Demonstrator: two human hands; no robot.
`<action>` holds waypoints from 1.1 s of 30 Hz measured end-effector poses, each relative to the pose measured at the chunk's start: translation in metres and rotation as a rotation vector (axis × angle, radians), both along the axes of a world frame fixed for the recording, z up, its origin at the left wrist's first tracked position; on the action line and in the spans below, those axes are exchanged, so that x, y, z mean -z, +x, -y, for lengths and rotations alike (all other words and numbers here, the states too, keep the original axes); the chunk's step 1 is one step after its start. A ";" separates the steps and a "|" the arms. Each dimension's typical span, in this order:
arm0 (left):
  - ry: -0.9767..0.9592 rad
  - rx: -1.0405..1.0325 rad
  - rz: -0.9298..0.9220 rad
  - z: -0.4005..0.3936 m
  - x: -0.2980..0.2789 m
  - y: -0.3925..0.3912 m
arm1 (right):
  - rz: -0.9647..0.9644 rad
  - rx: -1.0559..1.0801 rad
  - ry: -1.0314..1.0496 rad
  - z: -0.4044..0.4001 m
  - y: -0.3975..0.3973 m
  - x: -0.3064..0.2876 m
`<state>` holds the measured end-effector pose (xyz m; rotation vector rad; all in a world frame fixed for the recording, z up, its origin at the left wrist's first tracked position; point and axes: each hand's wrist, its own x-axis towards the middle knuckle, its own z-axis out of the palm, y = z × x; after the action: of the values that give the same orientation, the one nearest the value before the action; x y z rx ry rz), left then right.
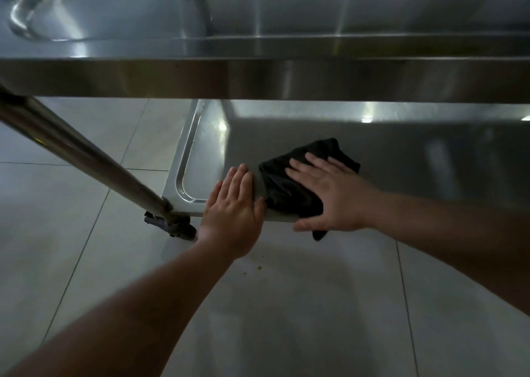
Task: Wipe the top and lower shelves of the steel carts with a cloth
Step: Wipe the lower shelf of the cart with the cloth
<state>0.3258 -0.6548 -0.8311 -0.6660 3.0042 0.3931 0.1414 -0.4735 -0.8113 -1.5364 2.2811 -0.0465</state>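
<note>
A steel cart fills the view, its top shelf (258,47) above and its lower shelf (401,153) beneath. A black cloth (289,187) lies crumpled near the lower shelf's front left corner, one end hanging over the front edge. My right hand (332,196) presses flat on the cloth with straight, spread fingers. Just left of the cloth, my left hand (232,213) rests flat on the lower shelf's front edge, fingers straight. It holds nothing.
A slanted steel leg (86,158) runs down to a caster wheel (172,227) at the cart's front left corner. Light floor tiles (286,305) lie below, with a few small crumbs (259,267). A tubular handle (31,6) curves at the top left.
</note>
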 end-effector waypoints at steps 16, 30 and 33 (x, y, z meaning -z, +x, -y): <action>0.055 0.016 0.366 -0.050 -0.109 0.039 | 0.262 0.239 0.129 -0.061 0.083 -0.078; 0.219 -0.015 0.617 -0.144 -0.365 0.117 | 0.464 0.459 0.467 -0.155 0.177 -0.309; 0.234 -0.037 0.654 -0.164 -0.426 0.115 | 0.492 0.505 0.444 -0.170 0.176 -0.382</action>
<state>0.4412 -0.4904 -0.4050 -0.6677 2.2927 0.4184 0.3175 -0.3032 -0.4296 -0.6218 2.0332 -0.0450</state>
